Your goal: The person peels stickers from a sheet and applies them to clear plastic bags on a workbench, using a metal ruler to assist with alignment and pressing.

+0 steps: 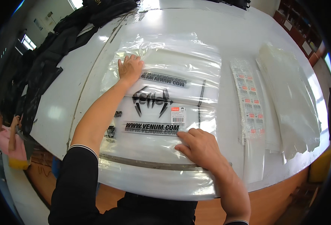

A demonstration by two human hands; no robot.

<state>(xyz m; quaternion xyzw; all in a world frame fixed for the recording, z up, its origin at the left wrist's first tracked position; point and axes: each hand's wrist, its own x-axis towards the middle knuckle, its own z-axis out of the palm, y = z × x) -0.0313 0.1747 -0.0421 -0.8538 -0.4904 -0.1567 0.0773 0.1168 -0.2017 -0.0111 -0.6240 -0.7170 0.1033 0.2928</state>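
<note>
A stack of clear plastic bags (188, 67) with black printing lies flat on the white table in front of me. A small white and red barcode label (178, 115) sits on the top bag, right of the middle. My left hand (131, 69) rests on the bag's upper left part, fingers spread and holding nothing. Lower right of the label, my right hand (201, 147) touches the bag, its thumb and forefinger apart with nothing seen between them. A long narrow grey bar (146, 164) lies across the bags' near part, its right end partly behind my right wrist.
Sheets of red and white labels (249, 99) lie to the right on clear plastic. Beyond them is a pile of translucent bags (291, 101). Black garments (66, 35) are heaped along the left. A person in pink (13, 144) is at the far left.
</note>
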